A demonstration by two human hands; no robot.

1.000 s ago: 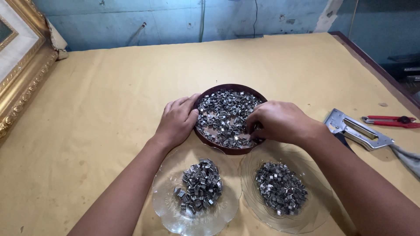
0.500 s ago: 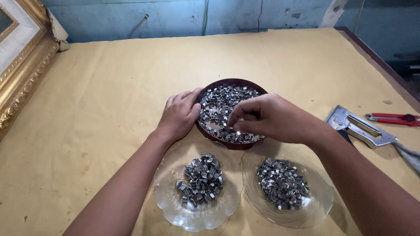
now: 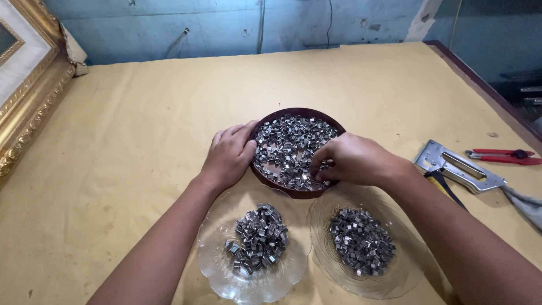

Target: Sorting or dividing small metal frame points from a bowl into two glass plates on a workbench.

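- Nearest the camera, two clear glass plates with scalloped rims sit side by side on the table. The left glass plate holds a heap of small shiny metal clips; the right glass plate holds a flatter heap of the same clips.
- Just beyond the plates stands a round dark brown bowl, filled with loose small silver metal clips.
- The left hand rests against the bowl's left rim, fingers curved loosely around its outer wall, thumb at the rim.
- The right hand lies over the bowl's right side, fingertips drawn together among the clips; whether a clip is pinched cannot be told.
- To the right lie a grey metal staple gun and, beyond it, red-handled pliers.
- A yellow-tan sheet covers the table.
- At the far left leans an ornate gold picture frame.
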